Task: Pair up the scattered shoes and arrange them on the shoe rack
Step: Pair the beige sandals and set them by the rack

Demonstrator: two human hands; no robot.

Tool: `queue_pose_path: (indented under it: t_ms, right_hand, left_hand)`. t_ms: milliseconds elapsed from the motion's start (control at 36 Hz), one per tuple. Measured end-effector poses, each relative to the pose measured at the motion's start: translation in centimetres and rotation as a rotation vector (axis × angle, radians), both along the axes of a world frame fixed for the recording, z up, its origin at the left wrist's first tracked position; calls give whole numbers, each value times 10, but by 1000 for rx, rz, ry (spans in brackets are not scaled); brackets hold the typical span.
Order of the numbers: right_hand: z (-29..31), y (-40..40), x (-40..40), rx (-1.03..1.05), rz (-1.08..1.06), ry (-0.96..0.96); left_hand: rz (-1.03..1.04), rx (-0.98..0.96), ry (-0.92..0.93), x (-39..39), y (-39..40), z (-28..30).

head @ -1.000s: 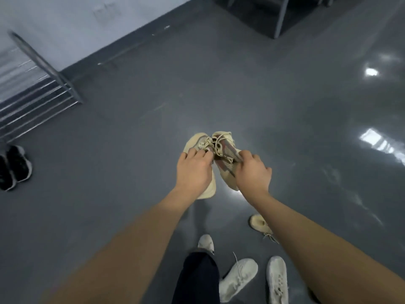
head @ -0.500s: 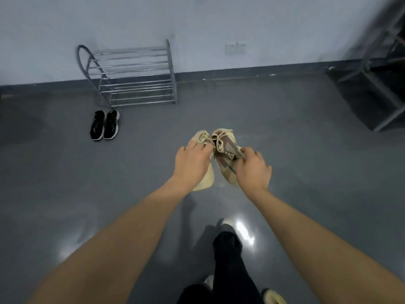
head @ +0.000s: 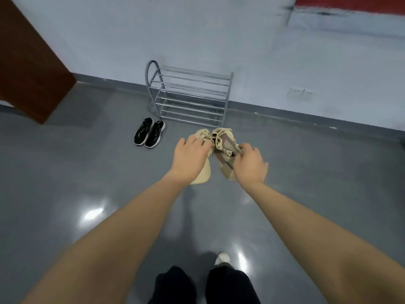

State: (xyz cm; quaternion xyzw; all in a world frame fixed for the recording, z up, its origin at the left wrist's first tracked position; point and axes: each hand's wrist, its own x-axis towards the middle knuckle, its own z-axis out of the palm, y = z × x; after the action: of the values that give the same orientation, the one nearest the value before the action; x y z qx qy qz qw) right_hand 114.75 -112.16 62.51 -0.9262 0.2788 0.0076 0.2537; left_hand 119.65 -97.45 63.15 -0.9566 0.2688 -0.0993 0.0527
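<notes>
A black pair of shoes (head: 149, 133) sits together on the floor just left of the empty shoe rack (head: 188, 96), likely staged for shelving. The left hand (head: 190, 157) grips one beige shoe (head: 202, 172) and the right hand (head: 249, 164) its mate (head: 224, 148), held side by side as a matched pair, facing the rack.

- We see the shoe rack (head: 188, 97) in the upper middle, made of smooth grey metal tubes with a soft shine.
- The two beige shoes (head: 221, 150) in the centre look like knitted cloth, matt, with cloth laces.
- The black sneakers (head: 149, 132) to their left look matt, with pale smooth soles.
- The grey floor (head: 87, 172) is smooth and glossy, with light reflections.
- The brown panel (head: 28, 62) in the upper left looks like wood.
</notes>
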Motion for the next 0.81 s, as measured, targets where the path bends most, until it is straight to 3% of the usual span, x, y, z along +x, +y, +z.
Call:
queue_pose_path:
  t_ms: [222, 639, 806]
  right_hand:
    - [-1, 49, 107, 28, 86, 3]
    - [-26, 172, 288, 126, -40, 63]
    - [-49, 199, 343, 140, -65, 101]
  left_hand:
    - [134, -7, 76, 87, 54, -9]
    - [42, -38, -78, 273, 177, -33]
    - [14, -24, 6, 332, 204, -53]
